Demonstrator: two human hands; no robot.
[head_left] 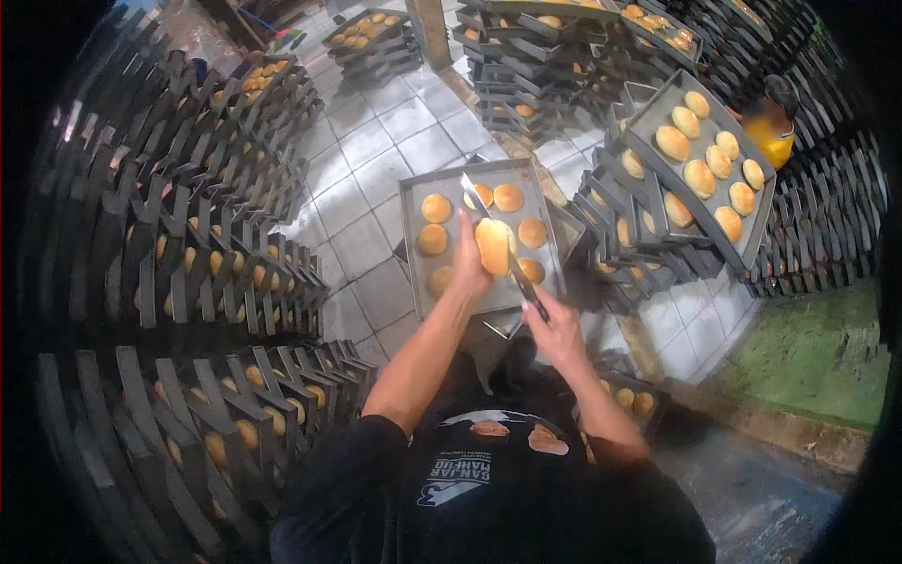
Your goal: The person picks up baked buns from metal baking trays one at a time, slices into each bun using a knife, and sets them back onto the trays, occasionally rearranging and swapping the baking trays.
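My left hand (468, 263) holds a golden bread bun (493, 244) above a grey metal baking tray (413, 193) that carries several more buns. My right hand (554, 329) grips the handle of a long knife (489, 221). Its blade runs up and to the left, across the held bun and over the tray. Both forearms reach forward from my black printed shirt.
Stacks of dark trays with buns (235, 254) ring the white tiled floor (376, 150) on the left and back. Another tray of buns (700, 155) lies tilted on a stack at right. A person in yellow (772, 127) is at the far right. Green floor patch (817, 357).
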